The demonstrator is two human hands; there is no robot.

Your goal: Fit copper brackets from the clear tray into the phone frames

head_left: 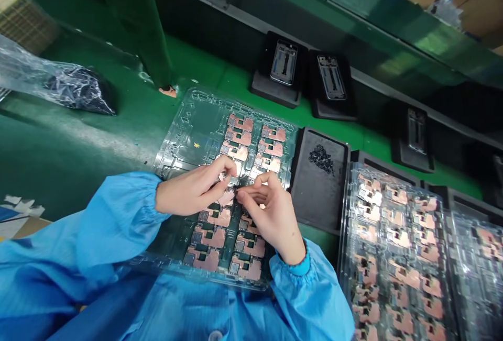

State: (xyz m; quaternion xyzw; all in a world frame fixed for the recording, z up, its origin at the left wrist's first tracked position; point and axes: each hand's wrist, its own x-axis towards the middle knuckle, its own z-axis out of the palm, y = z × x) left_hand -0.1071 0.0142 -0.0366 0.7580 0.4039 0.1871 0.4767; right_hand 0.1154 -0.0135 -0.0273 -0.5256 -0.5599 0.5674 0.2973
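Observation:
A clear plastic tray [184,136] lies on the green bench in front of me, holding several copper-coloured circuit parts [271,147] in two columns. My left hand [192,190] pinches one such copper part [227,198] over the middle of the tray. My right hand [271,215] meets it from the right, its fingers curled and its fingertips pressed on a tiny dark piece at the part's edge. Both arms wear blue sleeves.
A black tray [314,194] with a small heap of dark bits [321,158] sits right of the clear tray. Stacked clear trays of copper parts [393,257] stand at the right. Black fixtures with phone frames [283,63] line the back. A plastic bag [66,87] lies far left.

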